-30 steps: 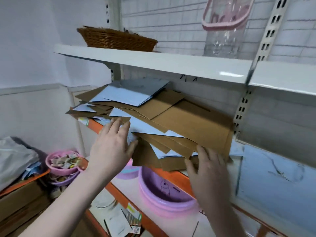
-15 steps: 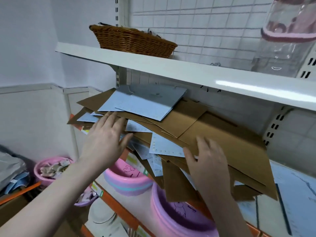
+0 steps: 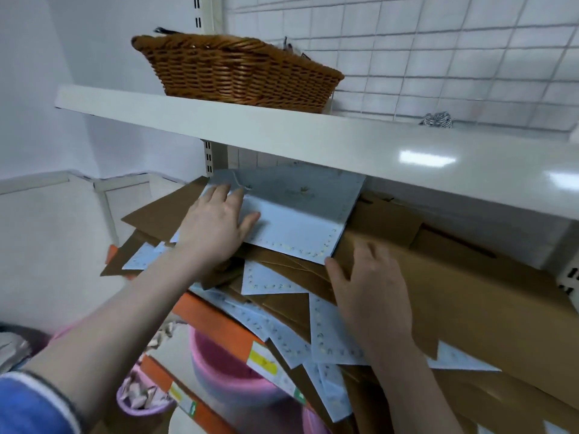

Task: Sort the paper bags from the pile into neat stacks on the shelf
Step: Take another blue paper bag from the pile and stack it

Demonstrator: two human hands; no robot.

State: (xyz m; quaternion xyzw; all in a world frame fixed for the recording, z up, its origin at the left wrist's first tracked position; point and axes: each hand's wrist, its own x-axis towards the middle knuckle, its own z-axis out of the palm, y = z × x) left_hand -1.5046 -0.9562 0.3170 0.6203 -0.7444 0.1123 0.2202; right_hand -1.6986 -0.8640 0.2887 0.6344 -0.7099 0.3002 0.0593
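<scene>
White tiled wall at 12, wicker basket (image 3: 238, 70) on the upper shelf (image 3: 282, 136). I saw the pile (image 3: 282, 296) on the orange shelf (image 3: 216, 321) below. Left hand (image 3: 216, 227) lay flat on the top blue bag (image 3: 297, 214), fingers spread, probably pinning it; right hand (image 3: 372, 286) rested flat on a brown bag (image 3: 470, 286) at 3, steadying.

White upper shelf (image 3: 313, 142) crossing from 9 to 3 o'clock, glossy with light glare toward 3. Wicker basket (image 3: 238, 73) on it at 11. Wire grid panel (image 3: 438, 51) behind at 1. Plain white wall (image 3: 37, 151) at 9. Pink basin (image 3: 225, 371) below at 6.
</scene>
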